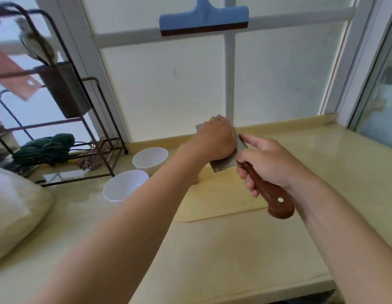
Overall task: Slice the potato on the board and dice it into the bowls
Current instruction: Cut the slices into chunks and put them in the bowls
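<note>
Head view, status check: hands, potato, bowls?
Right hand grips cleaver handle. Left hand over board beside blade; potato not visible, likely under it. Two white bowls left of board, no dice seen. No obstruction seen.

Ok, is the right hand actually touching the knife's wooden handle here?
Touching. The head view shows the right hand wrapped round the wooden handle, fingers curled under it with no gap.

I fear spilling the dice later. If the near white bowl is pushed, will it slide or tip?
The near white bowl looks thin and probably light, so it may slide easily on the glossy counter. Its wide mouth suggests it would seldom tip.
</note>
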The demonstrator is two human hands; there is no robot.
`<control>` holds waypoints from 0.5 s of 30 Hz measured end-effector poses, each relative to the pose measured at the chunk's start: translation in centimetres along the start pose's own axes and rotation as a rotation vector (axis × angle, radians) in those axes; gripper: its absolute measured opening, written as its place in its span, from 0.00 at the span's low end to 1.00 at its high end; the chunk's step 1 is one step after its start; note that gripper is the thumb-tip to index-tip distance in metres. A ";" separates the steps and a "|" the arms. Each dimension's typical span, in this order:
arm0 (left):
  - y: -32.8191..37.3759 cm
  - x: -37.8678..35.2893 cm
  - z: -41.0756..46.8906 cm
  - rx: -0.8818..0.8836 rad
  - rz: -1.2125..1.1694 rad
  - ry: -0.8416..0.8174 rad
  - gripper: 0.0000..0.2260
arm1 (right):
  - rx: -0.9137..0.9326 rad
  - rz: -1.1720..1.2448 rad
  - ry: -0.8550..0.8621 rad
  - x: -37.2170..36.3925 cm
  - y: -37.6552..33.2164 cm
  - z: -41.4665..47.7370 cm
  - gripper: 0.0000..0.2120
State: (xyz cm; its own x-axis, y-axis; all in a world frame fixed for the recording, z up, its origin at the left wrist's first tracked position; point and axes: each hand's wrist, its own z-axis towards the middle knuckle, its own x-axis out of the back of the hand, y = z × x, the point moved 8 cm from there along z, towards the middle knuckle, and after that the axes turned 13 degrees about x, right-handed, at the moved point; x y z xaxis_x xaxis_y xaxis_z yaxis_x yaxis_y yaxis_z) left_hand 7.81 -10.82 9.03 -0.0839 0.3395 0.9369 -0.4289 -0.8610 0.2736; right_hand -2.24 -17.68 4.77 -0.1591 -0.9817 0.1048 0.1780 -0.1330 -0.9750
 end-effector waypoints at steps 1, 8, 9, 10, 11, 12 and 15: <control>-1.6 1.3 0.3 0.033 -0.024 0.018 0.15 | 0.013 0.001 -0.028 -1.4 -0.8 0.9 0.31; -14.5 4.3 1.9 0.323 -0.026 0.025 0.17 | -0.024 -0.025 -0.194 -10.8 -2.7 5.8 0.19; -16.2 3.8 2.3 0.355 -0.056 0.016 0.17 | -0.038 -0.037 -0.206 -11.6 -2.5 6.3 0.19; -17.6 3.1 2.6 0.378 -0.086 0.004 0.17 | -0.050 -0.055 -0.218 -12.1 -2.3 6.7 0.19; -18.9 2.5 2.9 0.399 -0.119 -0.002 0.17 | -0.063 -0.075 -0.229 -12.6 -1.9 7.0 0.20; -20.1 1.8 3.2 0.420 -0.149 -0.004 0.16 | -0.076 -0.095 -0.241 -12.8 -1.7 7.2 0.21; -23.4 0.0 3.6 0.504 -0.233 0.002 0.09 | -0.097 -0.167 -0.266 -12.6 -1.3 7.8 0.23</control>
State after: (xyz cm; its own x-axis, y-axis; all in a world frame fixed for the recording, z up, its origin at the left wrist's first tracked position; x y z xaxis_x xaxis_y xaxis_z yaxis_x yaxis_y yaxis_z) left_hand 21.08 8.01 3.40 -0.0406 0.5430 0.8388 0.0471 -0.8375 0.5444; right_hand 7.10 -6.25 6.22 0.0836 -0.9503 0.3000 0.0759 -0.2941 -0.9527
